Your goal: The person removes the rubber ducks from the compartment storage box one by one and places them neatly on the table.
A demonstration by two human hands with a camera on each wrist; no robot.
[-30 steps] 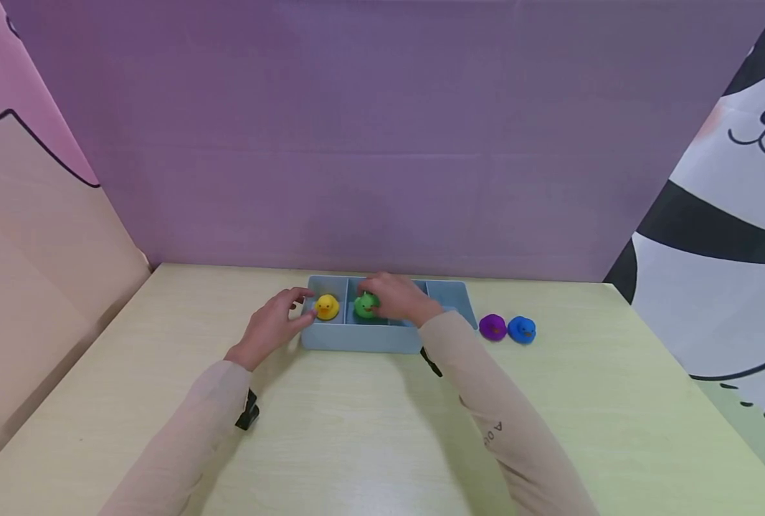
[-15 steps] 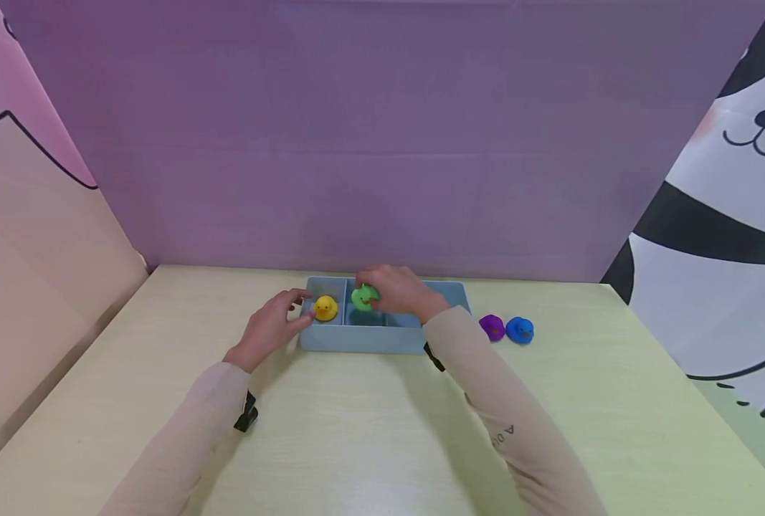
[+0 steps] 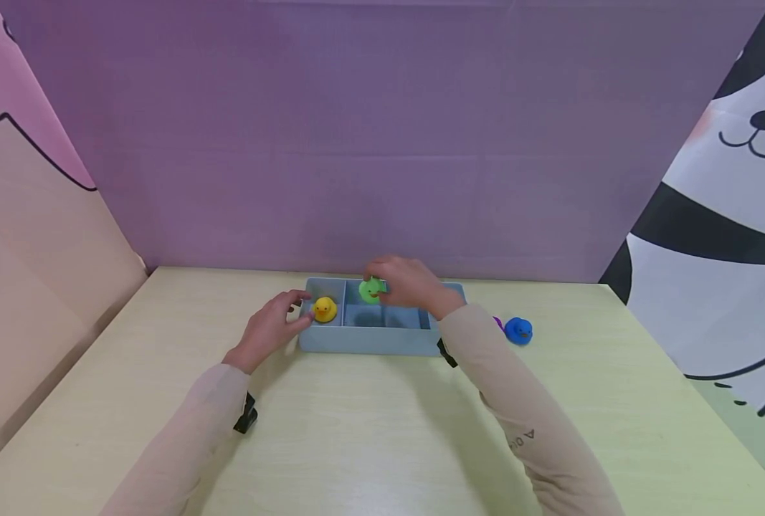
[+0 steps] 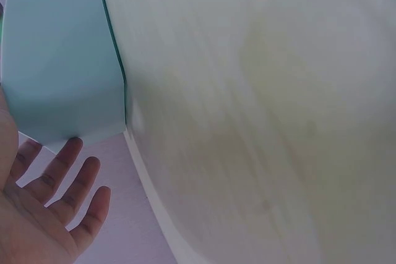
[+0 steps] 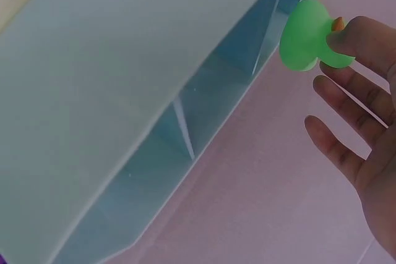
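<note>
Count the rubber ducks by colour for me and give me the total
Yellow duck: 1, in the tray's left compartment.
Green duck: 1, pinched by the right hand above the tray.
Blue duck: 1, on the table.
Purple duck: 1, mostly hidden behind the right sleeve.
Total: 4 ducks.

Small green rubber duck (image 3: 372, 289), upright, raised above grey tray (image 3: 363, 338)
</note>
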